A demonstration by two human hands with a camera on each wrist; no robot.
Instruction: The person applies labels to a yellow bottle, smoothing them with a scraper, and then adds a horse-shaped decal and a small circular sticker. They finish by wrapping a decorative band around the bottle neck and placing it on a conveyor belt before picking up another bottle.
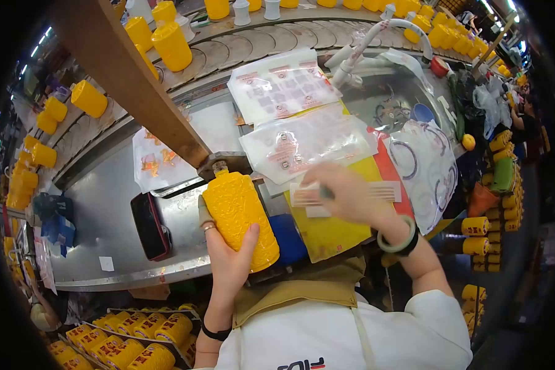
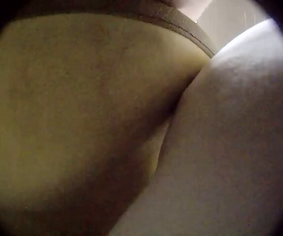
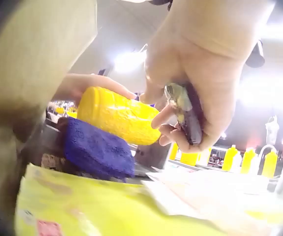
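Note:
My left hand [image 1: 228, 250] grips the lower part of a yellow embossed bottle [image 1: 240, 216], thumb lying along its side. The bottle's clear neck meets the dark bracket [image 1: 225, 164] at the foot of a slanting wooden post. To the right, my right hand [image 1: 348, 194] is held over a yellow sheet [image 1: 333, 237] and white paper strips [image 1: 382, 192]. Its fingers curl round a small dark, smooth object [image 3: 190, 115] with a pale, shiny part; its kind I cannot tell. The left wrist view shows only cloth close up, with the left hand hidden.
Printed transfer sheets [image 1: 311, 142] lie beyond the right hand. A water basin [image 1: 376, 105] with a curved white pipe stands at the far right. A blue towel [image 3: 99, 147] lies beside the bottle, a dark red-edged phone [image 1: 150, 227] to the left. A conveyor [image 1: 240, 46] carries yellow bottles behind.

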